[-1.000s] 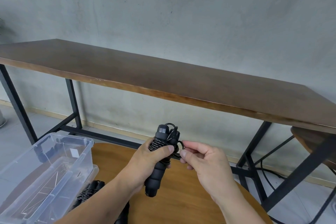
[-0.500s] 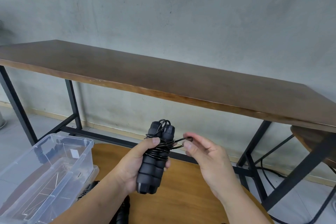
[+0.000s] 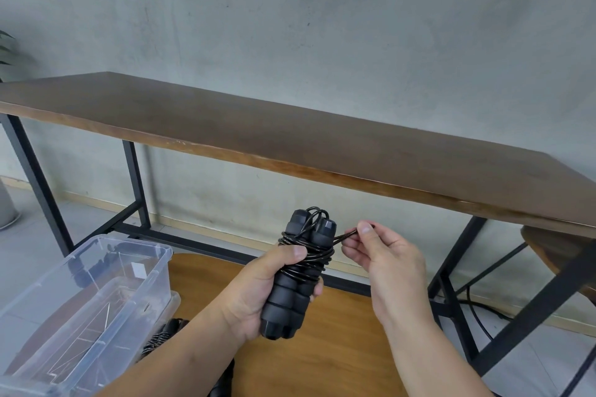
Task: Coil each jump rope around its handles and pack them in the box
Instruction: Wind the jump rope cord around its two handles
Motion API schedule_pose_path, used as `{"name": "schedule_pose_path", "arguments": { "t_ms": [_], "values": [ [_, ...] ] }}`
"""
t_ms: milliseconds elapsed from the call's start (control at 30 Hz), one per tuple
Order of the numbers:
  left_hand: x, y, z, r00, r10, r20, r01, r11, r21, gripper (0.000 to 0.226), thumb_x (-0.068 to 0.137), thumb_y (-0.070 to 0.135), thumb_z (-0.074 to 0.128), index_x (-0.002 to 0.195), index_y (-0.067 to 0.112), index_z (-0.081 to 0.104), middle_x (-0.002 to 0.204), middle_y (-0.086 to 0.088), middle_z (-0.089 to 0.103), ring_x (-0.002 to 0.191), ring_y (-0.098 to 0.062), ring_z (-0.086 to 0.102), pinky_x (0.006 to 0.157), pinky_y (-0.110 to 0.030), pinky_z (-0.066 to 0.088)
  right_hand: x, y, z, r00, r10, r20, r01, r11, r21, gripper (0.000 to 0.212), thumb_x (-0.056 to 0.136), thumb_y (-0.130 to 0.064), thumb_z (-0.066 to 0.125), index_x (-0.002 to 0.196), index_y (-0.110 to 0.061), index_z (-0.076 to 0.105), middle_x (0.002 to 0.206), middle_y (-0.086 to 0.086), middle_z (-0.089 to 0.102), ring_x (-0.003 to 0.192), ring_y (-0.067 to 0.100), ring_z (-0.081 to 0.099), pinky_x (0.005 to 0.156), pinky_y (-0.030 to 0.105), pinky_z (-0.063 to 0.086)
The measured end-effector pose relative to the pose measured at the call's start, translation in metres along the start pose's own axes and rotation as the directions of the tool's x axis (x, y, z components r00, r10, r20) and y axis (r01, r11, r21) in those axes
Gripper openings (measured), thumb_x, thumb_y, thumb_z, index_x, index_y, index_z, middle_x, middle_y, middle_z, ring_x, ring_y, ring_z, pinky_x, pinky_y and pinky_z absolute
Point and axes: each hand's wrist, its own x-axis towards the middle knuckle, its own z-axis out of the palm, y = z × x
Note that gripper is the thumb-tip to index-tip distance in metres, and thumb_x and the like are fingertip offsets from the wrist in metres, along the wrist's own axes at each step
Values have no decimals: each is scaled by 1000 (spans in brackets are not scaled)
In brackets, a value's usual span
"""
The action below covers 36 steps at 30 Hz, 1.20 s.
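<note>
My left hand grips the two black foam handles of a jump rope, held upright side by side above the round table. Black cord is coiled several times around their upper half. My right hand pinches the loose cord end just right of the handles, between thumb and forefinger. A clear plastic box stands at the lower left with nothing plainly inside. Another coiled black jump rope lies on the table beside the box, partly hidden by my left forearm.
The round light-wood table lies under my hands. Behind it a long dark-wood bench table on black metal legs runs along a grey wall. A cable lies on the floor at the right. A plant pot is at the far left edge.
My left hand has turned the handles more upright and shifted them slightly right. My right hand has drawn the cord end out to the right of the coil.
</note>
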Motion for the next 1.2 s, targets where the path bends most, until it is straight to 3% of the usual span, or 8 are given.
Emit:
{"name": "schedule_pose_path", "arguments": {
  "t_ms": [167,233,333,567,733,867,1000,1200],
  "values": [
    [-1,0,6,987,87,-135,-70,990,126,67,60,40,78,115,6,59,81,-22,65,67,-25,61,59,-30,49,-17,-4,-1,973,-229,22,229,955,-186,17,94,-16,65,87,-28,73,72,0,75,71,14,73,72,24,58],
    [-1,2,12,973,143,-182,-98,967,234,59,60,40,77,110,11,63,82,-19,69,69,-24,63,59,-30,49,-25,-1,-2,923,-377,78,381,863,-333,18,91,-22,67,85,-39,72,72,-12,74,73,5,72,70,16,55],
    [3,1,20,942,261,-209,-179,922,344,32,69,29,73,100,24,68,82,-7,72,70,-21,66,60,-27,50,-28,3,-2,822,-550,146,544,682,-489,11,85,-29,70,93,-35,76,75,-29,69,74,-4,69,67,6,49],
    [5,-11,29,899,345,-270,-225,892,392,41,70,30,71,110,26,64,81,-2,69,69,-18,64,65,-26,52,-22,14,-9,773,-600,205,607,605,-515,8,80,-17,79,86,-23,78,79,-21,71,70,-1,67,65,7,48],
    [5,-8,28,881,380,-282,-238,870,431,40,70,33,72,109,26,62,79,-1,67,71,-18,63,68,-31,51,-27,14,-13,676,-607,419,714,399,-575,21,96,-28,62,111,-20,76,105,-17,69,98,-6,64,88,8,48],
    [3,-12,25,895,365,-255,-222,862,456,43,69,33,73,110,24,59,81,-1,66,71,-17,63,68,-29,51,-24,12,-18,692,-560,455,711,423,-561,21,93,-27,62,107,-22,77,98,-18,69,92,-4,65,79,8,49],
    [1,-14,21,916,331,-226,-199,865,460,60,57,43,76,111,25,59,84,1,68,73,-16,66,68,-23,53,-20,11,-21,768,-469,436,641,555,-530,13,87,-20,73,97,-24,80,86,-19,67,84,2,67,69,10,48],
    [-3,-15,18,931,317,-179,-211,870,446,67,54,44,76,116,24,58,93,-2,68,76,-17,66,69,-20,52,-26,13,-20,878,-347,330,470,758,-452,17,79,-13,80,78,-30,79,82,-20,72,81,1,68,69,16,52]
  ]
}}
